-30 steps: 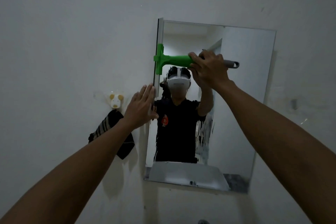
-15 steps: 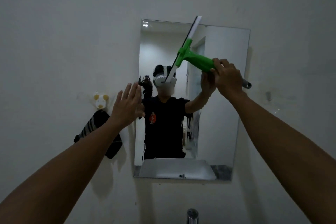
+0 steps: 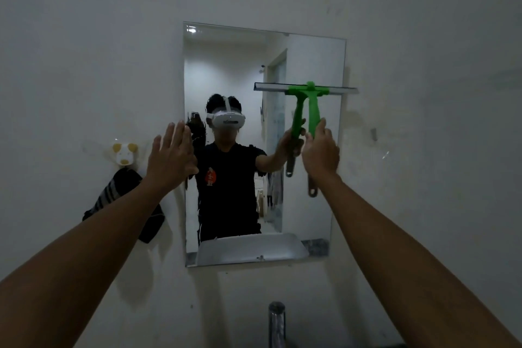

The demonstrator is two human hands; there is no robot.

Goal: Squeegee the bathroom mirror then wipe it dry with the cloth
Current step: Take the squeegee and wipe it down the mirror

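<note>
Against the right half of the mirror (image 3: 226, 70), about midway up, the green squeegee (image 3: 313, 110) stands with its blade level and its outer end just past the mirror's right edge. The right hand (image 3: 320, 154) is clamped round the handle below the blade; the left hand (image 3: 172, 158) is flat and open-fingered at the mirror's left edge, holding nothing, though I cannot tell whether it touches glass or wall. The squeegee step looks under way, with the lower right part still to be drawn down. Wiping has not begun: the striped cloth (image 3: 118, 200) hangs from a hook (image 3: 124, 153) on the wall, left of the mirror. Dim light hides any wetness or streaks, so how much glass is cleared is unclear. A tap (image 3: 276, 325) is cut off at the bottom edge.
</note>
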